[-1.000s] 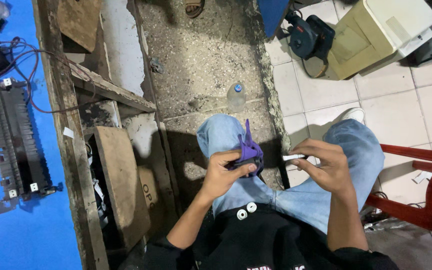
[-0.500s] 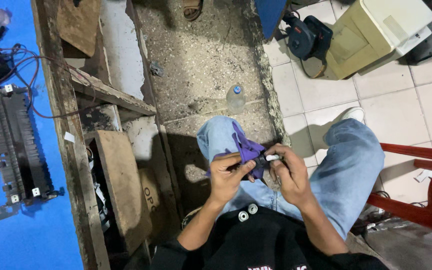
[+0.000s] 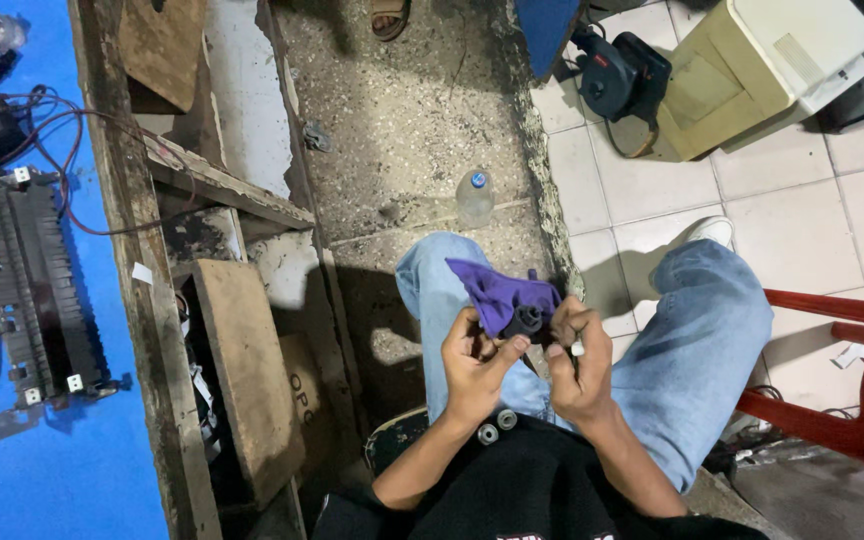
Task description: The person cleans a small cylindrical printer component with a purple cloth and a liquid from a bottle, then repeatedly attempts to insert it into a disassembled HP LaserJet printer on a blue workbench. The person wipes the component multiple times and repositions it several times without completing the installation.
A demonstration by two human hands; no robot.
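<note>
Even overhead light, fairly bright; soft shadows beneath the legs (wide-angle bending at edges); focus sharp throughout.

Bare concrete floor (image 3: 407, 110) ahead lies open, save a plastic bottle (image 3: 474, 197) near the knee (wooden bench frame (image 3: 137, 300) walls the left side).

A repair workshop, by every sign: a blue-topped workbench (image 3: 22, 470) carries a black finned metal heat-sink assembly (image 3: 27, 285) with red wires (image 3: 62, 150) trailing off it. Rough wooden framing (image 3: 142, 250) edges a gritty bare concrete floor (image 3: 412, 110), a black power tool (image 3: 620, 78) sits on white tiles (image 3: 802, 220), red plastic stool (image 3: 852, 390) alongside.
</note>
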